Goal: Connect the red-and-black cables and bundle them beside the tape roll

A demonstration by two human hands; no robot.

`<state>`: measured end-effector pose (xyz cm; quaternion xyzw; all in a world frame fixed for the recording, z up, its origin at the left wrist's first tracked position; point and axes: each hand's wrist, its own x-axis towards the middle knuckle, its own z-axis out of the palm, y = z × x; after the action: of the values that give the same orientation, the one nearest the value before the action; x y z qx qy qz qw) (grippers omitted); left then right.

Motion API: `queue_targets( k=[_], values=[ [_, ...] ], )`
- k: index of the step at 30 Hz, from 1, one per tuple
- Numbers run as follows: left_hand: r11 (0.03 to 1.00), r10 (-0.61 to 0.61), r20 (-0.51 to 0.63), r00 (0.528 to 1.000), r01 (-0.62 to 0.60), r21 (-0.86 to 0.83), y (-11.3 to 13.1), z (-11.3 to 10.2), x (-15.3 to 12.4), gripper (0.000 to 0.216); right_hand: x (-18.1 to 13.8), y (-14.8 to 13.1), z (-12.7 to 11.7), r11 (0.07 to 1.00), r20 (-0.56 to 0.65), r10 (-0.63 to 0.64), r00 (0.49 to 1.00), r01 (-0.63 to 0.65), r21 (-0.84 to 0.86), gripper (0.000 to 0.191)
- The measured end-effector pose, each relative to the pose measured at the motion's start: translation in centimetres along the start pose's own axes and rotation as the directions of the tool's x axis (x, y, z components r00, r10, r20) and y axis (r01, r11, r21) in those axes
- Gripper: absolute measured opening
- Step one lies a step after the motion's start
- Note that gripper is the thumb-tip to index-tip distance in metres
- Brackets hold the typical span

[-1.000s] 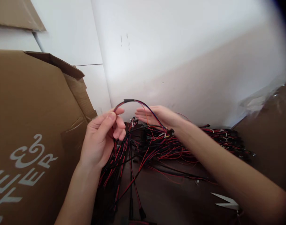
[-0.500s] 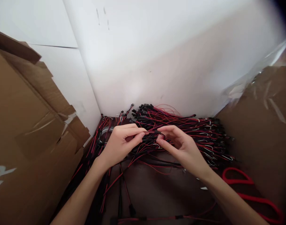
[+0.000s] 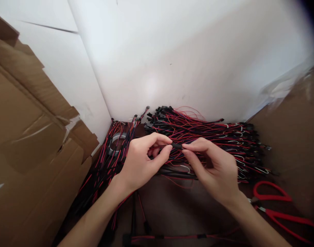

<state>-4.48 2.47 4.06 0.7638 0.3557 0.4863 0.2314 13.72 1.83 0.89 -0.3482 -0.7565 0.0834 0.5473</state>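
Observation:
My left hand [image 3: 146,159] pinches a thin wire harness between thumb and fingertips. On the harness, a short black wrapped section [image 3: 177,146] shows in the small gap between my hands. The right end of that section is gripped by my right hand [image 3: 212,164], thumb and forefinger closed on it. Whether the black part is tape or a sleeve, I cannot tell. Directly behind my hands lies a thick pile of red and black wire harnesses [image 3: 205,128], with black connectors at its left end and white loops towards the right.
More harnesses [image 3: 103,171] lie along the left, with a grey ring [image 3: 109,147] among them. Red-handled scissors [image 3: 272,193] rest at the right. One harness [image 3: 181,237] runs along the front. Cardboard [image 3: 25,147] stands left, more cardboard [image 3: 288,144] right, a white wall [image 3: 152,68] behind.
My left hand has shifted right along the harness. My right thumb and forefinger have closed on the black section, which now lies straight instead of curving. The camera view has shifted slightly.

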Motion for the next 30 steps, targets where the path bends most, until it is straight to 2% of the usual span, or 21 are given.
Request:
queue_targets(
  k=[2, 3, 7, 10, 13, 15, 18, 23, 30],
  values=[
    [0.999, 0.02, -0.035, 0.999, -0.019, 0.027, -0.4, 0.4, -0.3, 0.008, 0.0, -0.1, -0.2, 0.999, 0.004, -0.026, 1.0, 0.026, -0.024, 0.013],
    [0.998, 0.042, -0.041, 0.998, -0.039, 0.055, -0.7, 0.5, -0.4, 0.007, -0.1, -0.1, -0.2, 1.0, 0.014, 0.001, 1.0, -0.001, -0.002, 0.012],
    [0.964, 0.171, -0.031, 0.985, -0.161, 0.211, -1.6, 0.8, -0.6, 0.003, -1.1, 0.1, 0.6, 0.951, 0.07, 0.241, 0.968, -0.25, 0.184, 0.007],
    [0.91, 0.293, 0.01, 0.956, -0.282, 0.305, -2.0, 1.0, -0.7, 0.004, -1.8, 0.4, 1.3, 0.926, 0.007, 0.313, 0.95, -0.306, 0.221, 0.008],
    [0.852, 0.395, 0.042, 0.918, -0.383, 0.356, -2.1, 1.0, -0.9, 0.005, -2.3, 0.4, 1.8, 0.96, -0.07, 0.235, 0.969, -0.22, 0.174, 0.019],
    [0.828, 0.438, 0.053, 0.897, -0.426, 0.365, -2.1, 0.9, -0.9, 0.005, -2.5, 0.2, 2.0, 0.989, -0.095, 0.114, 0.989, -0.104, 0.104, 0.026],
    [0.814, 0.474, 0.063, 0.878, -0.464, 0.348, -2.1, 0.7, -1.0, 0.005, -2.5, -0.2, 2.2, 1.0, -0.124, -0.031, 0.992, 0.031, -0.002, 0.029],
    [0.822, 0.469, 0.086, 0.879, -0.47, 0.323, -1.9, 0.8, -1.3, 0.008, -2.6, -0.5, 2.4, 0.99, -0.15, -0.029, 0.988, 0.008, -0.143, 0.023],
    [0.781, 0.482, 0.142, 0.865, -0.497, 0.378, -1.7, 0.7, -1.6, 0.01, -2.8, -0.7, 2.4, 0.972, -0.141, -0.001, 0.99, -0.032, -0.235, 0.017]
  ],
)
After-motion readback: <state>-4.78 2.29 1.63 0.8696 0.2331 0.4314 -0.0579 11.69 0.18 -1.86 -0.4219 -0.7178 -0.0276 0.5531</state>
